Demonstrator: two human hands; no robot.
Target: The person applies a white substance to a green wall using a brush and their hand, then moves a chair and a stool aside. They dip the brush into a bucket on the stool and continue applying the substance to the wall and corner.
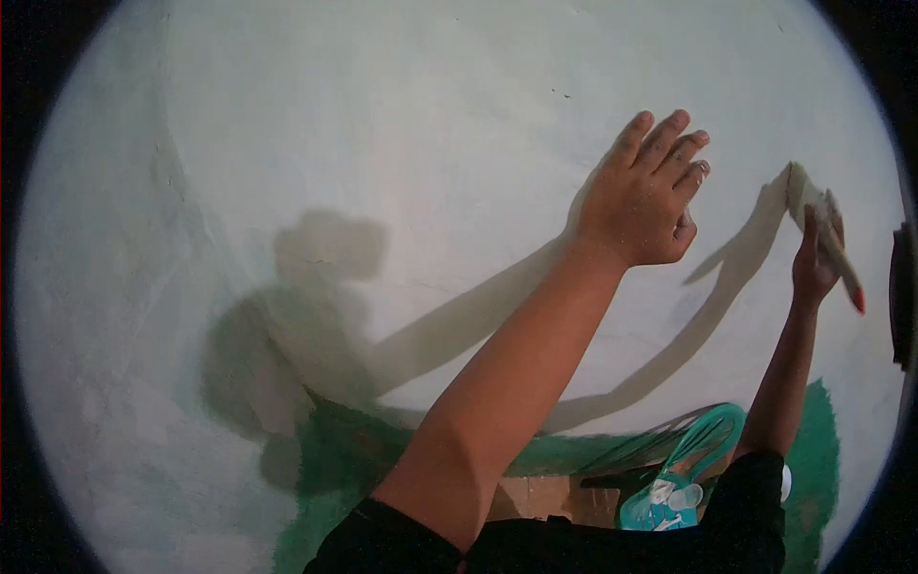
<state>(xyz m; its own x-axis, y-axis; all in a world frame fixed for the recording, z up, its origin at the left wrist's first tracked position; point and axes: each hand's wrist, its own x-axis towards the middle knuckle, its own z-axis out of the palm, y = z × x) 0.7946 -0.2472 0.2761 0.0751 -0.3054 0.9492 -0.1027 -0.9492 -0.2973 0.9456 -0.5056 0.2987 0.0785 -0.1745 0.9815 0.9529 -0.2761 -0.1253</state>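
My left hand lies against the pale wall, palm toward it, with its fingers spread and nothing held. Some white specks show on its fingertips. Farther right, my right hand is closed around a brush with a pale, dusty body and a red handle end. The brush's upper tip meets the wall, and the red end points down to the right. Shadows of both arms fall on the wall.
Green paint covers the lower wall. Below, between the arms, are a teal looped hose or handle, a teal container with clear items and a brown tiled surface. A dark object stands at the right edge.
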